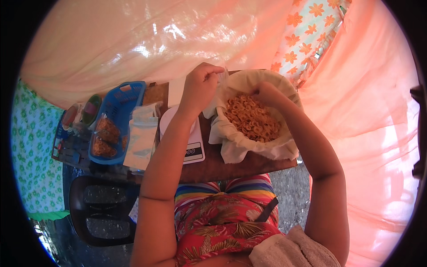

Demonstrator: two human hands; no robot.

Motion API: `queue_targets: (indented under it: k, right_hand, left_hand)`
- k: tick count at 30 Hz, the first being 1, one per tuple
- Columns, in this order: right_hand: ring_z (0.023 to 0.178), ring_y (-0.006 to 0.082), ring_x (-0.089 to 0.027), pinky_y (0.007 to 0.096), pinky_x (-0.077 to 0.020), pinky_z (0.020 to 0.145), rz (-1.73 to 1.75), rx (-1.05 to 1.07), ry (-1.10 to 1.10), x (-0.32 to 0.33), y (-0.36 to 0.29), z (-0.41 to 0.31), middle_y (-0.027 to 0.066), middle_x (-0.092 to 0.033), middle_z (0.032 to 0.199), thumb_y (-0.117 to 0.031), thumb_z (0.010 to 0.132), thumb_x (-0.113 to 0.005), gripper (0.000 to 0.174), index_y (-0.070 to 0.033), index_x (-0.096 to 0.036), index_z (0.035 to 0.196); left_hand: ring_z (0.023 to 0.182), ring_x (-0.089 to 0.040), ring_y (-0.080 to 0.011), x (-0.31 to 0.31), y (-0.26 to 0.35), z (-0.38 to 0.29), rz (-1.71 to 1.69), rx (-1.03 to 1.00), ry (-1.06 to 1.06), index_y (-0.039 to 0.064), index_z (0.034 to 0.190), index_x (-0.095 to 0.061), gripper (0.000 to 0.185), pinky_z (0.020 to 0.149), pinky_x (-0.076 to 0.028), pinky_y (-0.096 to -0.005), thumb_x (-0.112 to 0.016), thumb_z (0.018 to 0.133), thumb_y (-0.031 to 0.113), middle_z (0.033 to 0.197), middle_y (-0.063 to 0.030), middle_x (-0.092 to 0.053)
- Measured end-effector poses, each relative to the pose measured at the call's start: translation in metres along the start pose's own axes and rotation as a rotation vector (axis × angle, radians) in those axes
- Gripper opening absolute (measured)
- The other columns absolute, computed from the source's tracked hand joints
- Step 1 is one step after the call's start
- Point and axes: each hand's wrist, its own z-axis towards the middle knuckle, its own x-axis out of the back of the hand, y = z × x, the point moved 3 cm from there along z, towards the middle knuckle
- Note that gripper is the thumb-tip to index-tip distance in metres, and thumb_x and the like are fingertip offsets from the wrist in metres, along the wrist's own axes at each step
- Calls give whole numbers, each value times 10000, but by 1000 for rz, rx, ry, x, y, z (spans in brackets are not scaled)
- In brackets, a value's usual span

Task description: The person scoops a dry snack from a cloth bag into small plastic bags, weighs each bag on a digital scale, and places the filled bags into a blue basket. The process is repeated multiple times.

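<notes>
My left hand (201,81) pinches the top of a clear plastic bag (222,80), which hangs beside the rim of a cloth-lined basket. The pale cloth (230,147) drapes over the basket's edge. Inside lies a heap of thin, golden-brown sliced chips (252,118), possibly banana chips. My right hand (268,93) reaches into the far side of the heap, fingertips partly hidden, so what it holds does not show. Under my left forearm sits a white digital kitchen scale (196,157) with a round platform, partly covered by the arm.
Left of the scale lies a stack of flat pouches (141,140). A blue plastic basket (116,160) beyond it holds several filled bags of chips (106,133). Bowls (90,110) stand farther left. A dark plastic chair (80,213) is below the wooden table (230,170). Pink fabric (367,133) hangs around.
</notes>
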Motion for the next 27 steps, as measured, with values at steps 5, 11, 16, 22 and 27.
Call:
queue_targets:
  k: [5, 11, 16, 22, 27]
  right_hand:
    - [985, 342, -615, 411, -489, 838, -125, 346, -193, -41, -32, -35, 229, -628, 1066, -197, 808, -666, 474, -58, -568, 1251]
    - [972, 309, -586, 397, -476, 853, -158, 211, -340, -37, -24, -88, 177, -570, 1073, -196, 806, -648, 442, -77, -578, 1226]
    - [937, 272, -590, 363, -493, 804, -94, 229, -304, -27, -15, -104, 132, -594, 1022, -147, 781, -657, 359, -68, -620, 1129]
    - [891, 184, -620, 306, -498, 765, 140, 62, -132, -4, 2, -92, 52, -644, 966, -79, 802, -675, 269, -74, -649, 1070]
    - [802, 98, -603, 257, -516, 680, 907, -55, -131, 17, -1, -96, 8, -624, 965, -114, 892, -640, 199, -92, -628, 1089]
  left_hand:
    - [666, -584, -104, 4, 13, 1, 56, 57, -72, 0, 998, -681, 209, 618, -477, -252, -520, 875, 48, 807, -33, -637]
    - [658, -598, -110, 7, 14, -9, 171, -3, -108, -22, 984, -672, 165, 627, -488, -261, -616, 856, 66, 820, -67, -659]
    - [725, -611, -149, -10, 15, -15, 157, 13, -112, -16, 956, -672, 146, 681, -491, -285, -643, 838, 66, 858, -75, -666]
    - [728, -606, -197, -36, 11, -16, 197, -136, -134, -5, 958, -677, 157, 691, -487, -301, -635, 813, 40, 905, -97, -650]
    - [734, -614, -206, -69, -9, -24, 230, -78, -259, -10, 959, -680, 179, 688, -488, -309, -654, 793, 50, 915, -121, -646]
